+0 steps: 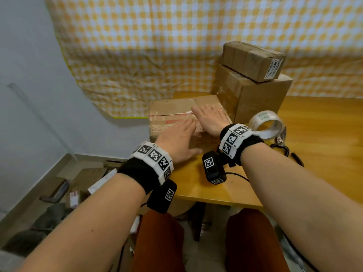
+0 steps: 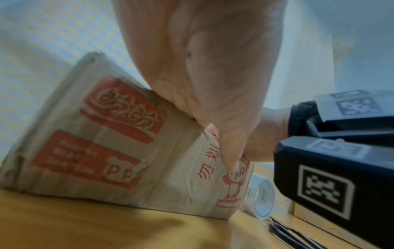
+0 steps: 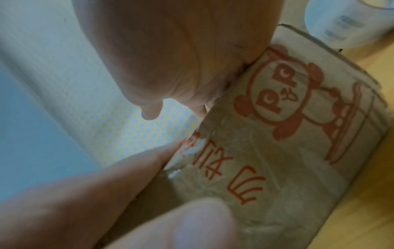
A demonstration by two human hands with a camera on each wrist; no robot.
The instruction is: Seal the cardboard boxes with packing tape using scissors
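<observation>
On worktop, far left | both hands flat on printed box (image 1: 169,114) | left hand (image 1: 178,138) grip apart, fingers straight | right hand (image 1: 211,119) grip apart, splayed

Low brown cardboard box with red print (image 2: 119,151): red panel holding white stylised characters, not legible; second red panel with small blurred lines, unreadable. Bear-face logo on box side (image 3: 277,91) reads "PP". Red Chinese characters beside logo, too blurred to read. White label (image 1: 274,68) on small taped brown box atop stack: digits "74 3 3305", rest too small. Wristbands (image 1: 232,137): black-and-white square markers.
</observation>
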